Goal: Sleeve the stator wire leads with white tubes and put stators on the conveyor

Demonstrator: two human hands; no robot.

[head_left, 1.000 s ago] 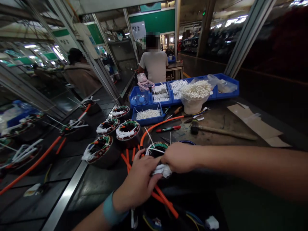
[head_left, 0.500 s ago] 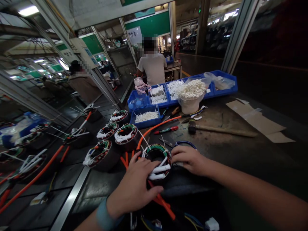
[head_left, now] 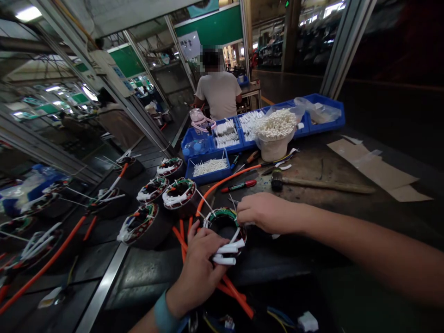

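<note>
A motor stator (head_left: 222,217) lies on the bench in front of me, with green and white windings round its rim. My left hand (head_left: 204,259) is closed at its near left side, fingers bent round several white sleeving tubes (head_left: 227,252) that stick out between thumb and fingers. At the stator's right rim is my right hand (head_left: 265,212), its fingers curled and pressed together; what they pinch is hidden. A thin white tie end (head_left: 232,201) stands up beside those fingers. Orange cables (head_left: 237,296) run out beneath my left hand.
More stators (head_left: 180,194) stand to the left. Behind are blue bins (head_left: 236,148) of white tubes, a tub of white sticks (head_left: 274,145), a red marker (head_left: 239,186) and a mallet (head_left: 322,186). Cardboard (head_left: 374,169) lies at right. A person (head_left: 218,95) sits beyond with their back to me.
My left thumb has closed in against the white tubes, which are now bunched closer. My right hand has moved slightly left and up along the rim, and the blue loop beside it is now hidden.
</note>
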